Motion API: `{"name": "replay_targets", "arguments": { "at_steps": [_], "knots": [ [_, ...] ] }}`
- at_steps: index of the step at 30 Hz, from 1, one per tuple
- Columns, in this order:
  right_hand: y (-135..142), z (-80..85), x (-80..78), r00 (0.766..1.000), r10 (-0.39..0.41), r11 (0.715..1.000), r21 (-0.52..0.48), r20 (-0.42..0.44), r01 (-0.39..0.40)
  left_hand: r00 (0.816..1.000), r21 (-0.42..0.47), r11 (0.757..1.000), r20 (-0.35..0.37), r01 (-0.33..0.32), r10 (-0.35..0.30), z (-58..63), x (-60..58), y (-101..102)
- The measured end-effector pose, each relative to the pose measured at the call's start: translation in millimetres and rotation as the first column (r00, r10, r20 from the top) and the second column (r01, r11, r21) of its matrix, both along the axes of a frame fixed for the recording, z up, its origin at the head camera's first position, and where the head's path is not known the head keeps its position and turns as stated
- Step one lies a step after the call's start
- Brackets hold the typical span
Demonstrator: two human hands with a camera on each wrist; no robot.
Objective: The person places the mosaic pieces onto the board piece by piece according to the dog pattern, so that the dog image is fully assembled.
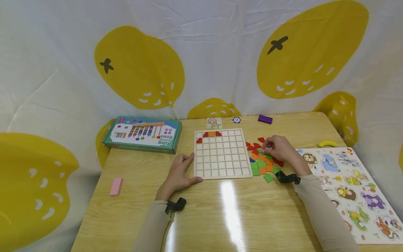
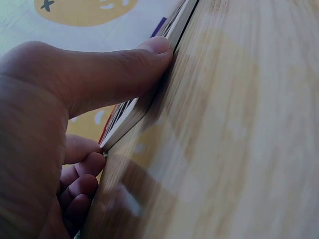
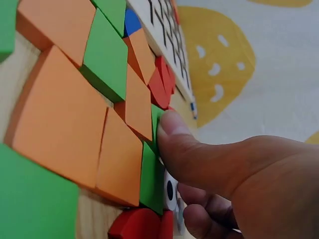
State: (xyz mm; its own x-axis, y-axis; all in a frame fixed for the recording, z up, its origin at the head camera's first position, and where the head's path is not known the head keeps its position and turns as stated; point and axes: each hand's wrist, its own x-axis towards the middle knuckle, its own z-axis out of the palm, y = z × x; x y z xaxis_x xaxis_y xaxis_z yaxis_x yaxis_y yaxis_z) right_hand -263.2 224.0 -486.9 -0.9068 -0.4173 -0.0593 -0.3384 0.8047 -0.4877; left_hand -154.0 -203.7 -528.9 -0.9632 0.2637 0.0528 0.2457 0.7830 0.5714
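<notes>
A square wooden grid board [image 1: 221, 154] lies at the middle of the table, with red curved pieces [image 1: 199, 140] and an orange square [image 1: 212, 133] in its upper left cells. At its near left corner, my left hand [image 1: 179, 173] rests its thumb along the front edge and its index finger against the left side. My right hand [image 1: 278, 148] is over the loose pieces right of the board, its thumb tip at a green tile [image 3: 155, 124]. A white piece with a black oval [image 3: 170, 191] shows beside the curled fingers; whether they pinch anything I cannot tell.
Orange tiles [image 1: 269, 168], green tiles [image 1: 255, 171] and red pieces surround the right hand. A pattern card [image 1: 214, 123], a chip [image 1: 237, 120] and a purple block [image 1: 265, 119] lie behind. A game box [image 1: 143, 134] and pink block [image 1: 116, 186] are left, an animal puzzle [image 1: 352, 196] and banana [image 1: 327, 144] right.
</notes>
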Motion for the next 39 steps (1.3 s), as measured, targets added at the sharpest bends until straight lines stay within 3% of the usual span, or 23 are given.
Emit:
{"name": "replay_targets", "arguments": {
  "at_steps": [6, 11, 13, 17, 21, 25, 32, 39],
  "knots": [
    [5.7, 3.1, -0.4, 0.997, 0.031, 0.999, -0.028, 0.069, -0.029, 1.0, -0.002, 1.0, 0.006, 0.002, -0.002, -0.8, -0.1, -1.0],
    [2.2, 13.7, -0.3, 0.997, 0.019, 0.986, -0.168, 0.076, -0.006, 1.0, -0.001, 1.0, -0.003, 0.003, -0.003, 0.4, -0.5, -2.2],
    [-7.1, 17.9, -2.0, 0.995, 0.031, 0.964, -0.267, 0.091, -0.006, 1.0, 0.003, 1.0, -0.007, 0.0, 0.0, 0.8, -0.4, -3.3],
    [-39.8, 19.5, -7.5, 0.988, 0.069, 0.886, -0.463, 0.136, 0.002, 1.0, 0.001, 1.0, -0.01, -0.005, 0.005, 0.5, -0.6, -4.3],
    [-83.3, 8.9, -14.5, 0.987, 0.066, 0.83, -0.558, 0.145, 0.026, 1.0, -0.001, 1.0, 0.001, -0.009, 0.009, -0.9, -1.0, -2.9],
    [-128.1, -4.8, -18.3, 0.989, 0.042, 0.802, -0.596, 0.139, 0.05, 1.0, -0.004, 1.0, 0.02, -0.01, 0.01, -1.6, -1.3, -0.4],
    [-190.7, -22.6, -20.4, 0.994, 0.094, 0.86, -0.507, 0.056, -0.052, 1.0, 0.007, 1.0, 0.003, 0.001, -0.001, -2.7, -2.3, 0.6],
    [-219.5, -27.4, -19.3, 0.99, 0.132, 0.921, -0.363, -0.041, -0.138, 1.0, -0.002, 1.0, -0.002, -0.001, 0.001, -1.2, -2.1, -2.7]
  ]
}}
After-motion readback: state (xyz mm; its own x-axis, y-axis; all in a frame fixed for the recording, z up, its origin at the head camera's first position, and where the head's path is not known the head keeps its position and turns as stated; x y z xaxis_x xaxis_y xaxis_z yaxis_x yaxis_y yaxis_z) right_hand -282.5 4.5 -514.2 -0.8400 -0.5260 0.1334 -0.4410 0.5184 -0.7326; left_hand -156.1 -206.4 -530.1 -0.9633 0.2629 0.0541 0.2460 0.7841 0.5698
